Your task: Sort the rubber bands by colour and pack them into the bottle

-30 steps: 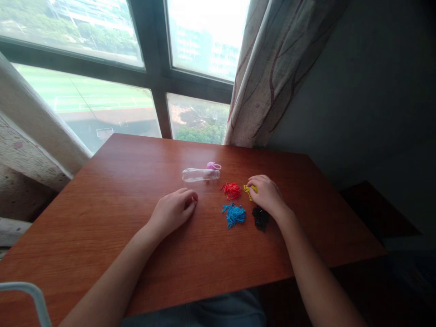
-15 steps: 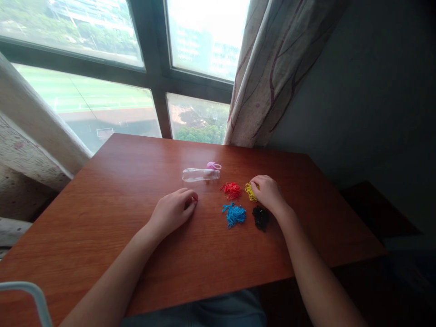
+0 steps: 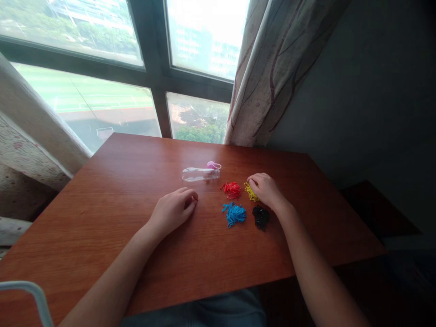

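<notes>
My right hand [image 3: 265,188] is at the far right pile, its thumb and fingertips bent down onto yellow rubber bands [image 3: 250,192] and partly covering them. My left hand [image 3: 174,206] rests on the table with its fingers curled in and nothing visible in them. Between the hands lie a pile of red rubber bands [image 3: 232,190] and, nearer me, a blue pile [image 3: 234,214]. Black rubber bands [image 3: 260,218] form a pile just below my right wrist. Behind the red pile, a clear bottle [image 3: 199,174] lies on its side, with a pink looped cap [image 3: 213,165] against its neck.
Everything rests on a brown wooden table [image 3: 102,227] that reaches to the window [image 3: 153,77]. Curtains [image 3: 269,68] hang on both sides. A pale curved bar [image 3: 27,287] shows at the lower left. My lap is below the near edge.
My right hand has shifted slightly up and left over the yellow rubber bands, its fingertips reaching further past the pile. My left hand, bottle and other piles stay in place.
</notes>
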`<state>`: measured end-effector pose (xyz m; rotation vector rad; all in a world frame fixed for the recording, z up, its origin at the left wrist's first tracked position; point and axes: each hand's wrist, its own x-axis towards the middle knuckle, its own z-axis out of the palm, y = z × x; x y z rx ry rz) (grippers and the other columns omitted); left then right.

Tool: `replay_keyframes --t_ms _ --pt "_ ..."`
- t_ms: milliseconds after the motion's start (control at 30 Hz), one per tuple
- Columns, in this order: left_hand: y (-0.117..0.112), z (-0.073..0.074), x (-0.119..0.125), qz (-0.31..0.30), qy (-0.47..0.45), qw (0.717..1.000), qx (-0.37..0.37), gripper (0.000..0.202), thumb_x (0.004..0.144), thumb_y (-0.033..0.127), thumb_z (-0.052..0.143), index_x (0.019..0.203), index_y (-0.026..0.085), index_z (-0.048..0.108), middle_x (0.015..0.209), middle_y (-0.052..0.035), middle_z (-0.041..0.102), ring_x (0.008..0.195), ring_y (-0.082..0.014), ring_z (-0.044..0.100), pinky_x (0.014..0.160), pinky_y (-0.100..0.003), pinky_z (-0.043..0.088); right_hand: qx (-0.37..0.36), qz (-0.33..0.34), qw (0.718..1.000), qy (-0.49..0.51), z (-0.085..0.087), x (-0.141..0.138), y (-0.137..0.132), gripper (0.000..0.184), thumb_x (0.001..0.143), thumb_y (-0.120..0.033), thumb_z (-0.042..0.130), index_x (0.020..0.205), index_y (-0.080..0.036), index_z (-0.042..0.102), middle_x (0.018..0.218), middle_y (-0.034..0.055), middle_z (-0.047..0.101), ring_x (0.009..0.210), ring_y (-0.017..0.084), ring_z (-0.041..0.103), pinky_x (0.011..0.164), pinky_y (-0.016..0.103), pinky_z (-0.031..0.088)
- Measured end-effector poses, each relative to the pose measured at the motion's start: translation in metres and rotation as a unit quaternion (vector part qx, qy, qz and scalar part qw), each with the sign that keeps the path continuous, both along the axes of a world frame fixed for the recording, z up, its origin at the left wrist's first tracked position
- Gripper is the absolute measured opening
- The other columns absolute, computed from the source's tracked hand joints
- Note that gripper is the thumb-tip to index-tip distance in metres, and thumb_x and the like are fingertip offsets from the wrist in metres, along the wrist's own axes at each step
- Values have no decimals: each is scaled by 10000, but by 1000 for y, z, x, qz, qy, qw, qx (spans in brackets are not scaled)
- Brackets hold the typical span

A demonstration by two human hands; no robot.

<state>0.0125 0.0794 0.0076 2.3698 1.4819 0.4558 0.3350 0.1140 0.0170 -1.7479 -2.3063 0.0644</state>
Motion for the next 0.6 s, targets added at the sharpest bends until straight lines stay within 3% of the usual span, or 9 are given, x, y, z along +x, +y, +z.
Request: replay_keyframes --t_ms 100,200,400,600 --pt "-1 1 0 3 -2 1000 0 194 900 321 443 916 262 628 959 0 690 806 -180 647 673 -264 420 -17 46 999 9 -4 -3 7 322 825 -62 483 967 -218 726 1059 23 716 1021 184 568 901 279 419" --pt "-1 1 0 3 -4 1000 -2 201 897 323 441 913 261 632 957 -3 691 809 -179 648 677 -262 427 -31 71 997 9 -4 -5 11 369 779 -14 473 916 -226 742 1046 10 717 1039 186 543 916 283 414" --pt "-1 1 0 1 -3 1000 2 202 899 326 440 912 262 631 958 -2 693 811 -181 649 683 -265 431 -49 70 996 -6 4 2 12 331 791 -28 477 791 -230 740 924 23 728 983 206 541 888 321 405" --pt "-1 1 0 2 -4 1000 0 202 900 323 442 917 263 634 955 -6 696 801 -183 649 667 -268 428 -46 68 997 -4 5 4 8 333 806 -26 475 826 -230 738 943 28 718 984 200 547 899 315 410"
